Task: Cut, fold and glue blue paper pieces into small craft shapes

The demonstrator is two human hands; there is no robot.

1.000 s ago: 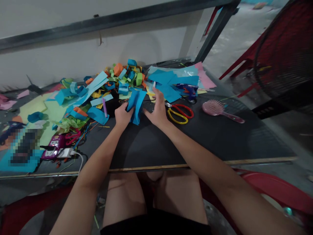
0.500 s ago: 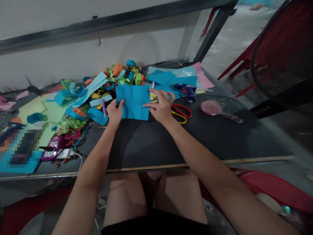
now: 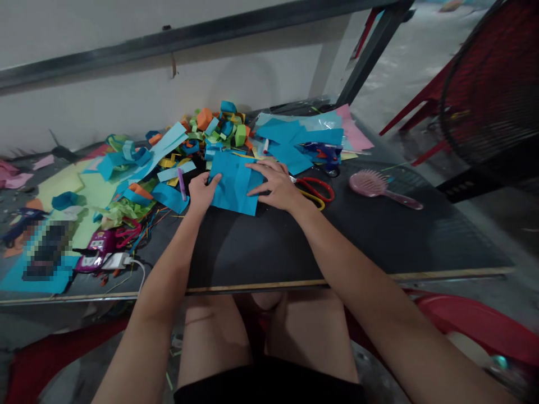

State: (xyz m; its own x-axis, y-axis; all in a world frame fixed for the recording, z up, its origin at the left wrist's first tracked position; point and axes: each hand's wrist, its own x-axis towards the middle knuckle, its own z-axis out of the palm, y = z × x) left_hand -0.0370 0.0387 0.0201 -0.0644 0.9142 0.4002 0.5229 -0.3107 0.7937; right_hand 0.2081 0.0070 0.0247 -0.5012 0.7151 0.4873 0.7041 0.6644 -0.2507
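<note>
A creased sheet of blue paper lies low over the dark table between my two hands. My left hand pinches its left edge, thumb on top. Spread fingers of my right hand rest over the sheet's right side, with the hand open. Right beside that hand are scissors with red and yellow handles. A purple marker lies just left of my left hand, next to blue paper pieces.
Folded paper pieces in several colours are heaped at the back. A glue gun and a pink hairbrush lie to the right. A purple power strip with a white charger sits at left. A fan stands at far right.
The blue sheet has come down and tilted slightly. My right hand has shifted from pinching its right edge to lying over it with fingers spread. My left hand keeps its hold.
</note>
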